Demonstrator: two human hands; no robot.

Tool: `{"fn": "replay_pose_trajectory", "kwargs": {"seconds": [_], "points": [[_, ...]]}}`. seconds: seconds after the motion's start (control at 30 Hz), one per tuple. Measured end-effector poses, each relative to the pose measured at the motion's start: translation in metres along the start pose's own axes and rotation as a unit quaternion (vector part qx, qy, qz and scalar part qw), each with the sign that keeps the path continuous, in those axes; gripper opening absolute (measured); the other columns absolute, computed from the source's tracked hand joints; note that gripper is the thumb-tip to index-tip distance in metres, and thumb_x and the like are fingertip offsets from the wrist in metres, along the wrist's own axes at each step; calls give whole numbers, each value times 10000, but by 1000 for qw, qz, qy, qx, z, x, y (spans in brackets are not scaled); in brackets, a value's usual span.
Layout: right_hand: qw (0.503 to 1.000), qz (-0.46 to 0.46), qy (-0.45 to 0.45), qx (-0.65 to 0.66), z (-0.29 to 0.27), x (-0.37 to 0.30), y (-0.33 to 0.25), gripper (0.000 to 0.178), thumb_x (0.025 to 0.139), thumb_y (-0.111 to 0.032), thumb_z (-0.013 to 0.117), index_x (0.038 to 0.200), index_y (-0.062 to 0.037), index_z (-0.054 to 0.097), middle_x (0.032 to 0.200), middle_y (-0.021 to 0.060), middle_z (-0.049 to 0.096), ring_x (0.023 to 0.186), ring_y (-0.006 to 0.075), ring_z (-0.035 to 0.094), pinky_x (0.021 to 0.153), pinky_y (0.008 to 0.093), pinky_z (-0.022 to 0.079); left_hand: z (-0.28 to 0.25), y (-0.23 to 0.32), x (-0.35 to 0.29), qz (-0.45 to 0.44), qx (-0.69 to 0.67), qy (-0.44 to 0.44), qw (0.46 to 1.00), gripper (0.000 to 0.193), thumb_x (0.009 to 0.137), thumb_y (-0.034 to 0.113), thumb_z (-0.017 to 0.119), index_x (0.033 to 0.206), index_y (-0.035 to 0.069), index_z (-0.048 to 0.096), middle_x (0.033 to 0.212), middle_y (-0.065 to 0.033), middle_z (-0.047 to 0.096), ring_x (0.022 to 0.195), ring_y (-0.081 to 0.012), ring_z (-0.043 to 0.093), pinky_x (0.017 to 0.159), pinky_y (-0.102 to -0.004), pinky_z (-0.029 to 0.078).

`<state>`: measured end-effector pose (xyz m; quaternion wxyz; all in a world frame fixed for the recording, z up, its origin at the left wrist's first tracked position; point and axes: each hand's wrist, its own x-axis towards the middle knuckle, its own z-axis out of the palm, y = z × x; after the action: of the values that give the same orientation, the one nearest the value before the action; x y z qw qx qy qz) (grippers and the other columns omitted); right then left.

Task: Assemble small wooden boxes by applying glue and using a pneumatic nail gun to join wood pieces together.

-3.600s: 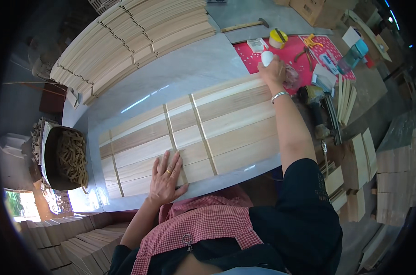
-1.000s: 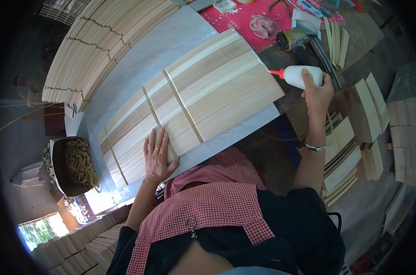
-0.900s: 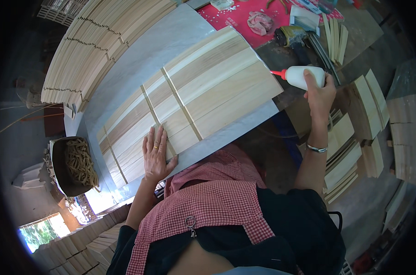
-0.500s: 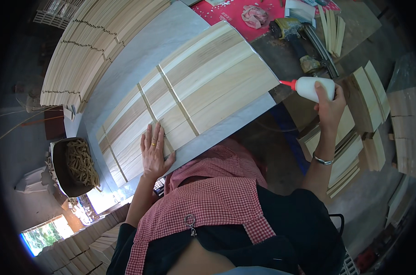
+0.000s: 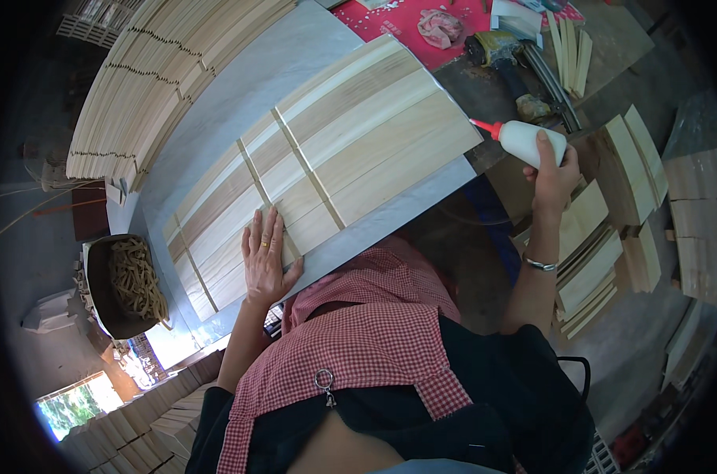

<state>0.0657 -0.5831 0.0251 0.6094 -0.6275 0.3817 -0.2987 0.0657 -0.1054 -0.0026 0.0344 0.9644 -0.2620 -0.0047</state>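
Observation:
A pale wooden panel (image 5: 390, 118) of strips, with narrow grooves across it, lies at a slant on the grey tabletop (image 5: 240, 103). My left hand (image 5: 265, 257) rests flat on its near edge beside a groove, fingers stretched out. In my right hand (image 5: 554, 175) is a white squeeze bottle (image 5: 526, 145) with a red nozzle, tilted sideways. The nozzle's tip is at the panel's right end, near the corner closest to me; whether it touches the wood I cannot tell. A thin whitish line runs along that end.
Tall stacks of thin boards (image 5: 161, 71) stand at the far left. A bin (image 5: 129, 312) of brown, strip-like pieces is at the table's left end. A nail gun (image 5: 516, 75) and a pink cloth (image 5: 440, 29) lie at the back right. More wooden boards (image 5: 592, 272) are stacked at right.
My right hand has moved the bottle left and a little away from me, its nozzle shifting along the panel's right end. My left hand stays in place.

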Motion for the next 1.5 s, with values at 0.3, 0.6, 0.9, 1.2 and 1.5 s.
{"fn": "replay_pose_trajectory", "kwargs": {"seconds": [0.3,0.6,0.9,1.2,1.5], "points": [[998,-17,-28,-45,-27,6,2,505,904,-356,741,1137,57,568,903,146,641,535,110,556,444,200,438,5,-3,-3,-5,-2,0,1000,858,852,439,573,1564,23,337,1660,-144,280,1558,-379,143,1224,-566,112],[995,-27,-31,88,31,-12,-17,468,953,-319,691,1201,49,542,889,122,627,548,113,557,471,204,437,0,-2,4,-4,5,-3,1000,854,862,461,552,1563,22,337,1664,-139,270,1558,-378,140,1227,-567,108],[965,-38,-242,93,155,-64,-6,495,930,-329,724,1165,54,515,917,138,602,557,113,566,485,208,455,-2,-6,-4,-6,14,-17,1000,874,889,533,528,1573,32,314,1675,-125,240,1568,-344,108,1242,-550,91],[949,-79,-302,-36,263,-100,11,618,887,-402,730,1186,82,489,1057,225,614,812,273,660,708,364,568,-2,-8,-6,-29,-3,-20,999,900,912,556,487,1597,31,235,1691,-151,152,1575,-297,74,1263,-513,54],[946,-137,-278,-96,284,-111,13,630,877,-400,723,1194,93,491,1067,254,630,889,330,663,818,424,552,-1,-8,-7,-42,-25,-17,999,917,916,572,469,1592,3,224,1686,-177,148,1576,-297,68,1267,-493,58]]}}
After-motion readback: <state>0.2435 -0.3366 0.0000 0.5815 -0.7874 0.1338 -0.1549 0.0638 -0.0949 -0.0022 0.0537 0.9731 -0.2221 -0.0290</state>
